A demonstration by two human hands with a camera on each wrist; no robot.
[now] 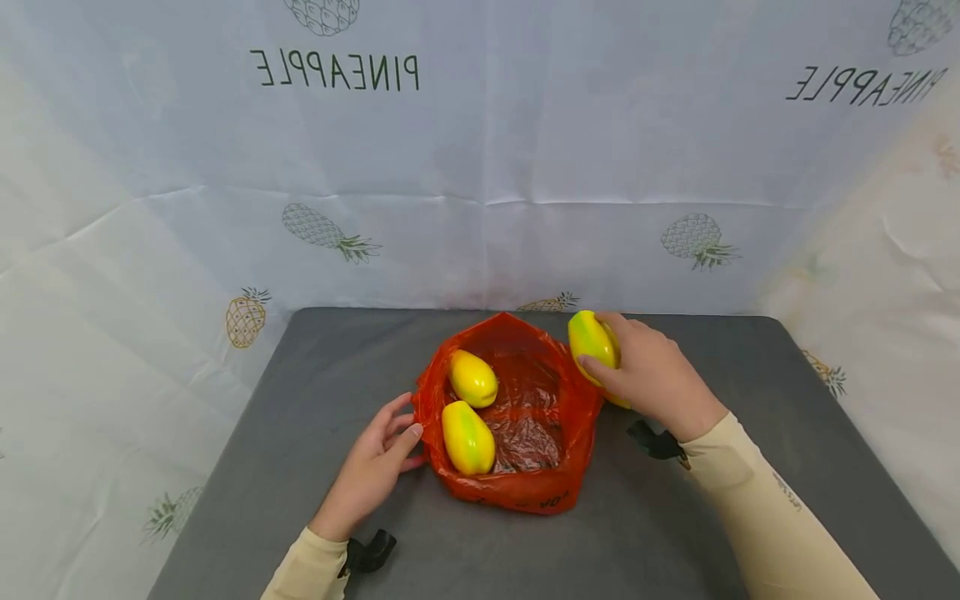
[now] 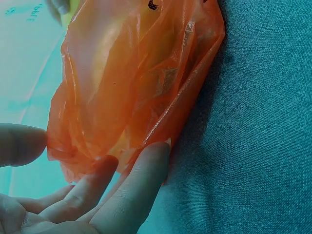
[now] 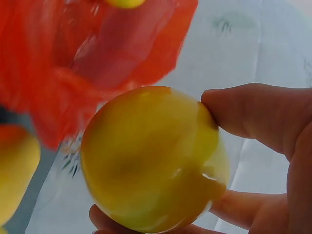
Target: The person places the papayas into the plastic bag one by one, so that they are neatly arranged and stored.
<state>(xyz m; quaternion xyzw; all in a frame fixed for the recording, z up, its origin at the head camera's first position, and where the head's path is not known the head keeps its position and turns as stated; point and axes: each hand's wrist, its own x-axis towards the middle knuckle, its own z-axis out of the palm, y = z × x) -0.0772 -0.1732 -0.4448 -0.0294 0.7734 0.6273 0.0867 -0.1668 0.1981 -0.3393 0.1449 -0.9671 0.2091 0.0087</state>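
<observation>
A red plastic bag [image 1: 517, 492] stands with its mouth wide, and two oval yellow fruits [image 1: 468, 437] lie inside along its left side. My right hand [image 1: 656, 375] grips another smooth oval fruit [image 1: 592, 342], yellow with a green streak, over the bag's right rim. In the right wrist view, thumb and fingers wrap this fruit [image 3: 156, 161] from either side. My left hand [image 1: 378, 462] touches the bag's left side with spread, loosely bent fingers. The left wrist view has those fingertips [image 2: 156, 153] against the thin plastic [image 2: 107, 87].
One more yellow fruit [image 1: 619, 402] lies on the table right of the bag, mostly hidden under my right hand. The dark grey table [image 1: 337, 358] reaches back to a white curtain [image 1: 487, 150] with pineapple prints. Black straps [image 1: 656, 440] circle both wrists.
</observation>
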